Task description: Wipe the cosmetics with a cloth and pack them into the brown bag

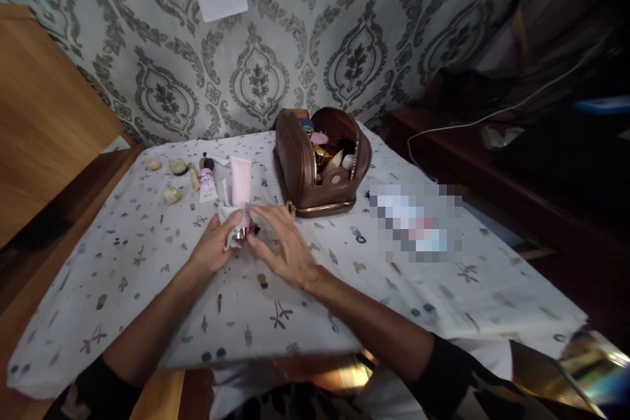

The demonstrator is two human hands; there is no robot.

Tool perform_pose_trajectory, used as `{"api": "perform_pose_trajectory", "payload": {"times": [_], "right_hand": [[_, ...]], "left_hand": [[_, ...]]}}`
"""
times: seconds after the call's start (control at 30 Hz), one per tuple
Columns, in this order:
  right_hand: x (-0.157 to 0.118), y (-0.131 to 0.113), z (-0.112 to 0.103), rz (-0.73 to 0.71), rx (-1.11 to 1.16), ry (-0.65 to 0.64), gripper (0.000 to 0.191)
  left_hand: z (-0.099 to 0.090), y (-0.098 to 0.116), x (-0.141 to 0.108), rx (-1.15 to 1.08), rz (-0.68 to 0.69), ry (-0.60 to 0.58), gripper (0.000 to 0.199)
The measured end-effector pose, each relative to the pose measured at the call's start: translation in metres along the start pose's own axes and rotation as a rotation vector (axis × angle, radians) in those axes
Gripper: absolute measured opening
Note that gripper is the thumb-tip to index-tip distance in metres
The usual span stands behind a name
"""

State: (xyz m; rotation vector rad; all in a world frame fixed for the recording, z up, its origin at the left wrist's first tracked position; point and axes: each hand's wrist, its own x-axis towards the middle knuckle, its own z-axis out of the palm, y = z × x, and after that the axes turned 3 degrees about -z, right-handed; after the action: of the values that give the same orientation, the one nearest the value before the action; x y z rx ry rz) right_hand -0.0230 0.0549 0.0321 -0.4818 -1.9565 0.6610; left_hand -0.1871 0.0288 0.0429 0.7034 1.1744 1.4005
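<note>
A pale pink tube point(241, 182) stands upright, cap down, at the middle left of the cloth-covered table. My left hand point(214, 246) is closed on a white wipe point(231, 218) wrapped against the tube's lower part. Beside it, my right hand point(285, 246) has its fingers apart, with the fingertips near the shiny cap. Whether they touch the cap is hard to tell. Just behind my hands lies a small pink and white tube point(207, 185). The open brown bag point(315, 170) stands to the right, filled with cosmetics.
Small cosmetics, among them a round compact point(178, 167) and a small jar point(172, 195), lie at the back left. A blurred-out item point(413, 220) is on the right of the table point(315, 325). A wooden panel point(49, 125) borders the left; a white cable point(472, 123) runs at right.
</note>
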Motion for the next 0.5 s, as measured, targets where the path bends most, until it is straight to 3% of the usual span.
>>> {"api": "perform_pose_trajectory", "payload": {"times": [0.17,0.27,0.4,0.5], "right_hand": [[0.004,0.0,-0.001,0.295,0.26,0.134,0.064],[0.012,-0.001,-0.009,0.41,0.364,0.236,0.06],[0.025,-0.011,-0.035,0.408,0.393,0.313,0.051],[0.029,-0.023,-0.06,0.33,0.409,0.21,0.036]], "left_hand": [[0.005,0.005,-0.006,0.35,0.186,-0.041,0.04],[0.009,0.012,-0.013,0.464,0.262,-0.024,0.048],[0.002,0.014,-0.022,0.463,0.325,0.051,0.042],[-0.005,0.005,-0.026,0.432,0.29,0.085,0.025]]}}
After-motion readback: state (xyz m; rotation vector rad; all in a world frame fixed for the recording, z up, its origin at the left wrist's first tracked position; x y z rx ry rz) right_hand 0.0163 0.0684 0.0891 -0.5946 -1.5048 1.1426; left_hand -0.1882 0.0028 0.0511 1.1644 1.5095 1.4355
